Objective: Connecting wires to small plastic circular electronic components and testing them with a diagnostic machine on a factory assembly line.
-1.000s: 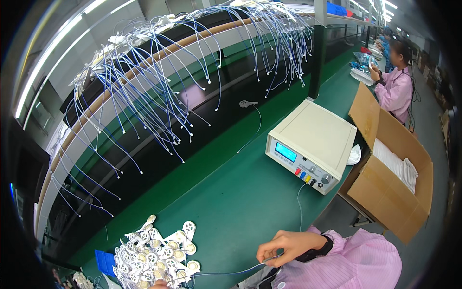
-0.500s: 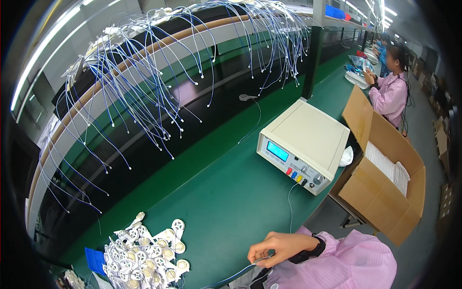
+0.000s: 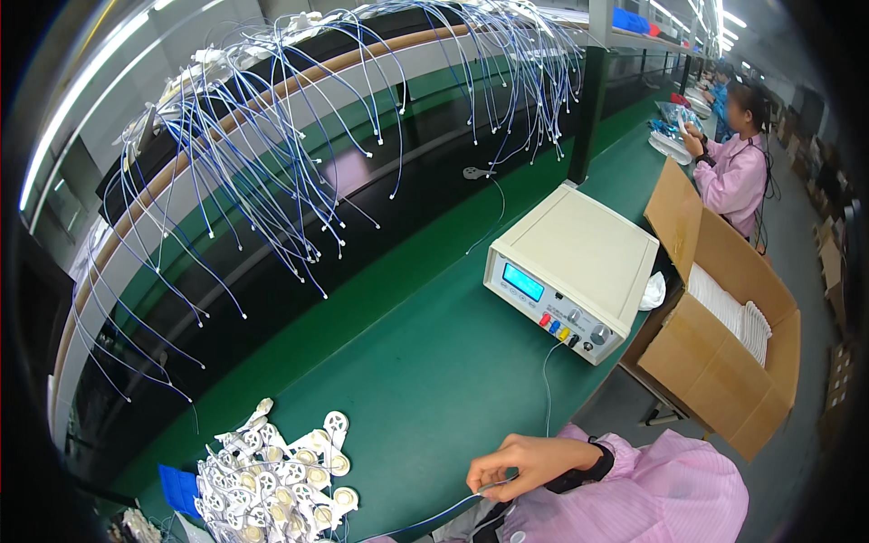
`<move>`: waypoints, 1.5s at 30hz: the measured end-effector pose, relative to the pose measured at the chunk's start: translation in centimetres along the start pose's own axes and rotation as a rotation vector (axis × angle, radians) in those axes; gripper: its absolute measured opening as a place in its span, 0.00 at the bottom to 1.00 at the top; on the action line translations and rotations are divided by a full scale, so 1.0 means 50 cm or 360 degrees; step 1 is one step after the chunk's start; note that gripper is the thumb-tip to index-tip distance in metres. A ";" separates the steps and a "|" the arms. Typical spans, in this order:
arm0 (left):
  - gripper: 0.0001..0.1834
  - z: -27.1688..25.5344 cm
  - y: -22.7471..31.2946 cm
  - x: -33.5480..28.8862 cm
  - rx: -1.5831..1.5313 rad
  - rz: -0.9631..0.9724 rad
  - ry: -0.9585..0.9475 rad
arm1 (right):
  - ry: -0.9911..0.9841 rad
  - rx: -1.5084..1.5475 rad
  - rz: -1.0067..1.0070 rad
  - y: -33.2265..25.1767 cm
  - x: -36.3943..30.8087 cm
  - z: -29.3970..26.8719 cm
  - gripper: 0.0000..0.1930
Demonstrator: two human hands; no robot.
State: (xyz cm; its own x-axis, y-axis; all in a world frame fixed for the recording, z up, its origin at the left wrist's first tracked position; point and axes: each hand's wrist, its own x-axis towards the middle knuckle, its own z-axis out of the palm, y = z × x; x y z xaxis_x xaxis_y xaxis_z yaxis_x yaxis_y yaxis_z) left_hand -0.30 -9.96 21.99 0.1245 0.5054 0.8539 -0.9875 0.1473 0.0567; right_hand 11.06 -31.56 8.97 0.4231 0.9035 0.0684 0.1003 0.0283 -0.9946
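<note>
My right hand point(image 3: 520, 466) is at the lower middle, in front of my pink sleeve with a black band at the wrist. Thumb and fingers are pinched together on a thin blue-and-white cable point(image 3: 430, 519), which runs off leftward toward the lower edge. Whatever end sits inside the pinch is hidden by the fingers. My left hand is out of the picture. To the left on the green bench lies a heap of white plastic parts point(image 3: 272, 480) with round wheel-like ends and thin wires.
A beige instrument point(image 3: 570, 271) with a lit blue screen stands on the green bench point(image 3: 407, 398); a thin lead point(image 3: 547, 398) hangs from its front. Many blue and white cables point(image 3: 281, 181) droop from the rail above. An open carton point(image 3: 724, 353) and a co-worker point(image 3: 733, 172) are at right.
The cable now stretches farther left along the lower edge, with a sliver of pink showing there. My right hand keeps its place. The pale part and wire behind the instrument shifted slightly right.
</note>
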 end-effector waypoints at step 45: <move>0.23 -0.332 -0.208 -0.118 0.0798 -0.2151 0.0217 | 0.1294 0.0300 0.0277 0.073 -0.039 -0.042 0.23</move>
State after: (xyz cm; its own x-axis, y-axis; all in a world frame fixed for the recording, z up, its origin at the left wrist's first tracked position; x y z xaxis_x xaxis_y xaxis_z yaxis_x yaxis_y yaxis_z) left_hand 10.85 -0.37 7.78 0.9514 0.3035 -0.0517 -0.0357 0.2755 0.9606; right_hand 12.50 -34.11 5.39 0.9409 0.3154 -0.1233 -0.1473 0.0534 -0.9876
